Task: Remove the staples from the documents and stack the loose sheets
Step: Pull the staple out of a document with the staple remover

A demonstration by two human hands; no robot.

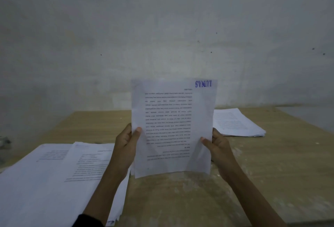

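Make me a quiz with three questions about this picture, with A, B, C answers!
1. Where does the neat paper stack lie? A) on the table, far right B) on the floor C) on a chair
2. What colour is the stamp on the held sheet? A) red B) blue C) green
3. How is the held sheet? A) flat on the table B) crumpled C) held up in the air
Answers: 1 A, it lies right of the held sheet. 2 B, the LUNAS letters are blue. 3 C, the left hand and right hand grip its side edges.
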